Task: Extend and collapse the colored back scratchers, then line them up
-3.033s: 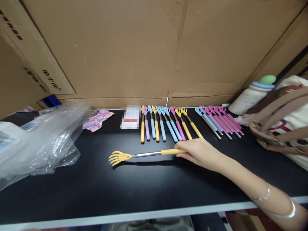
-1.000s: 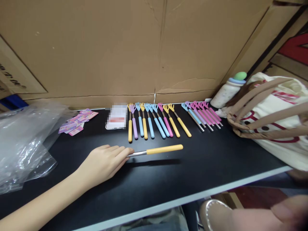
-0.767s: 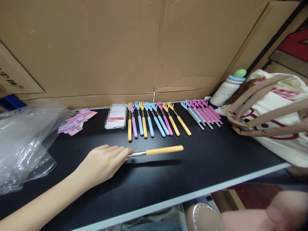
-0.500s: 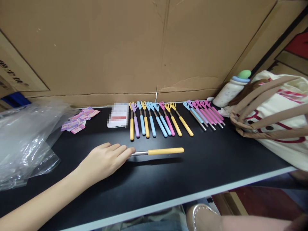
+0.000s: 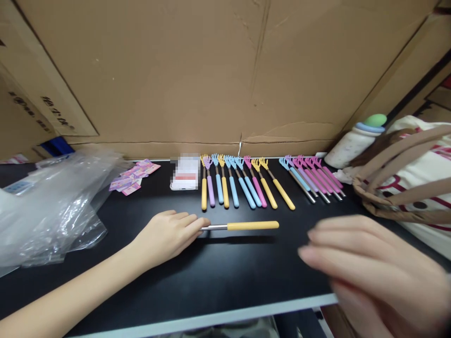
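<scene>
My left hand (image 5: 172, 237) is closed around a back scratcher with a yellow handle (image 5: 253, 226). It is held level above the black table, its handle pointing right and a short metal rod showing; its head is hidden in my fingers. At the right, my right hand (image 5: 380, 267) is blurred by motion. Its fingers stretch toward the left, the thumb lies apart below them, and I see nothing in it. It is near the handle's end but not touching. Behind, a row of yellow, purple, blue and pink back scratchers (image 5: 246, 192) lies with heads toward the cardboard.
More back scratchers (image 5: 300, 178) with metal rod ends toward me lie at the right. A white bottle (image 5: 350, 145) and a cloth bag (image 5: 423, 188) stand beyond. Clear plastic bags (image 5: 70, 206), purple-pink cards (image 5: 136, 176) and a phone (image 5: 186, 171) are leftward. Cardboard (image 5: 176, 70) walls the back.
My right hand has come up from below the table edge into view at the right. My left hand still holds the yellow back scratcher. The view has shifted slightly left.
</scene>
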{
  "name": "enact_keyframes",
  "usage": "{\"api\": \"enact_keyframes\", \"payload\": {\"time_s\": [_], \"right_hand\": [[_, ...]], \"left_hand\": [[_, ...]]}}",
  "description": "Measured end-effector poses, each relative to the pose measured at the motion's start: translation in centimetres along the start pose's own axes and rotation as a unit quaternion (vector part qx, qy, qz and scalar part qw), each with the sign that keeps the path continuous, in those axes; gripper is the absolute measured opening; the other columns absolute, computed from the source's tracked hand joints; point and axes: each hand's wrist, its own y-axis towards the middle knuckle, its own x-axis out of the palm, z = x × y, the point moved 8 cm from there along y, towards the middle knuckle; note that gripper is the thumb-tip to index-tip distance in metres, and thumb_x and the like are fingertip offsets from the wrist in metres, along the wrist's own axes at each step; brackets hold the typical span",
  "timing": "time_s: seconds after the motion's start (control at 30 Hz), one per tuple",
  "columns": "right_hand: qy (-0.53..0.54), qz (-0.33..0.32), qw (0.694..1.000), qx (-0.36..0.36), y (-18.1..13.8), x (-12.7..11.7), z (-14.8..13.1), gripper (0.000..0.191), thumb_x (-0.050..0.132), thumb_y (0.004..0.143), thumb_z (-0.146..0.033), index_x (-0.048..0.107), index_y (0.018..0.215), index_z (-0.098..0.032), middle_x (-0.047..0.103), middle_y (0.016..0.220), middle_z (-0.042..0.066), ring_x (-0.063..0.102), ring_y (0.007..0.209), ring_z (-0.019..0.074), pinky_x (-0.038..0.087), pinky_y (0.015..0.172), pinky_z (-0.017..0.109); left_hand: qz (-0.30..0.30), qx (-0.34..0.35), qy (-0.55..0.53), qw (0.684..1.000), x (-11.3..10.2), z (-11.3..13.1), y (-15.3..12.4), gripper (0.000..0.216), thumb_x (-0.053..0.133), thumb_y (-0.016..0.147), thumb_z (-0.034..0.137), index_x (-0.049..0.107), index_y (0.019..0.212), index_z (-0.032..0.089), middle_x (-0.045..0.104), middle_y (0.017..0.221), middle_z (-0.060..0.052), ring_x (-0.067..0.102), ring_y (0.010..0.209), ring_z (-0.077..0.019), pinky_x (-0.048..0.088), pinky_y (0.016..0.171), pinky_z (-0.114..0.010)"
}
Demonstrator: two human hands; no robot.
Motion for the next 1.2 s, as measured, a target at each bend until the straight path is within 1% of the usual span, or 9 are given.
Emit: {"api": "enact_keyframes", "payload": {"time_s": [0.03,0.07,0.13,0.27,0.4,0.6,0.77,0.97,1.2], "right_hand": [[0.007,0.012,1.000,0.009,3.0,-0.4,1.2,0.029,0.051,0.087,-0.018,0.056,0.113,-0.028,0.066,0.089,0.005,0.061,0.086,0.0216,0.050,0.074,0.037],[0.004,-0.005,1.000,-0.004,5.4,-0.1,1.9,0.024,0.050,0.088,-0.018,0.056,0.109,-0.026,0.065,0.086,0.004,0.060,0.083,0.0202,0.049,0.072,0.035],[-0.009,-0.091,0.996,-0.011,8.2,2.0,3.3,0.018,0.049,0.090,-0.028,0.057,0.106,-0.023,0.065,0.091,0.006,0.059,0.087,0.0208,0.048,0.072,0.034],[0.010,-0.233,0.972,0.015,8.2,6.9,5.5,0.022,0.050,0.090,-0.031,0.059,0.107,-0.020,0.065,0.095,0.008,0.060,0.085,0.0204,0.048,0.073,0.032],[0.001,-0.306,0.952,0.024,7.4,9.7,6.6,0.019,0.045,0.092,-0.028,0.059,0.102,-0.020,0.067,0.083,0.005,0.063,0.075,0.0180,0.044,0.067,0.028],[0.023,-0.280,0.960,0.016,7.2,10.9,7.7,0.024,0.038,0.095,-0.032,0.058,0.102,-0.020,0.068,0.079,0.003,0.064,0.070,0.0168,0.039,0.061,0.025],[0.069,-0.280,0.957,0.045,6.3,11.4,9.0,0.028,0.036,0.096,-0.035,0.059,0.102,-0.020,0.067,0.076,0.002,0.063,0.067,0.0157,0.039,0.062,0.024],[0.090,-0.263,0.959,0.058,6.2,10.8,10.2,0.028,0.037,0.096,-0.036,0.059,0.102,-0.020,0.066,0.075,0.002,0.060,0.066,0.0141,0.038,0.062,0.023],[0.070,-0.215,0.974,0.024,6.3,10.2,10.1,0.026,0.040,0.095,-0.036,0.060,0.098,-0.020,0.066,0.071,0.000,0.059,0.061,0.0126,0.037,0.059,0.022]], "left_hand": [[-0.003,-0.003,-0.001,1.000,0.0,-0.1,0.1,0.022,0.033,0.097,0.021,0.055,0.099,0.021,0.065,0.069,0.003,0.062,0.058,-0.0124,0.034,0.051,-0.026],[-0.006,-0.006,-0.002,1.000,0.0,-0.1,0.2,0.022,0.033,0.097,0.021,0.055,0.099,0.021,0.065,0.070,0.003,0.062,0.058,-0.0124,0.034,0.051,-0.025],[-0.014,-0.008,0.000,1.000,0.0,-0.2,0.4,0.022,0.034,0.097,0.021,0.056,0.100,0.021,0.066,0.071,0.002,0.062,0.058,-0.0122,0.035,0.050,-0.025],[-0.023,-0.017,0.022,0.999,-0.1,-0.7,0.9,0.022,0.036,0.096,0.021,0.057,0.102,0.022,0.067,0.075,0.002,0.063,0.062,-0.0123,0.038,0.051,-0.025],[-0.024,-0.022,0.055,0.998,-0.3,-1.4,1.2,0.019,0.040,0.095,0.022,0.057,0.102,0.022,0.066,0.072,0.003,0.063,0.061,-0.0127,0.039,0.051,-0.026],[-0.015,-0.019,0.080,0.997,-0.4,-2.1,1.8,0.018,0.040,0.096,0.028,0.057,0.098,0.022,0.063,0.065,0.004,0.062,0.059,-0.0137,0.037,0.051,-0.027],[-0.009,-0.023,0.087,0.996,0.0,-2.6,1.7,0.021,0.040,0.096,0.031,0.057,0.089,0.021,0.062,0.065,0.003,0.061,0.061,-0.0146,0.037,0.056,-0.028],[0.003,-0.035,0.078,0.996,0.2,-3.3,0.9,0.022,0.038,0.096,0.028,0.059,0.089,0.021,0.062,0.068,0.001,0.059,0.067,-0.0147,0.037,0.060,-0.026],[0.033,-0.042,0.027,0.998,0.5,-3.4,0.4,0.023,0.039,0.095,0.029,0.059,0.088,0.020,0.063,0.071,0.001,0.057,0.069,-0.0145,0.036,0.055,-0.026]]}}
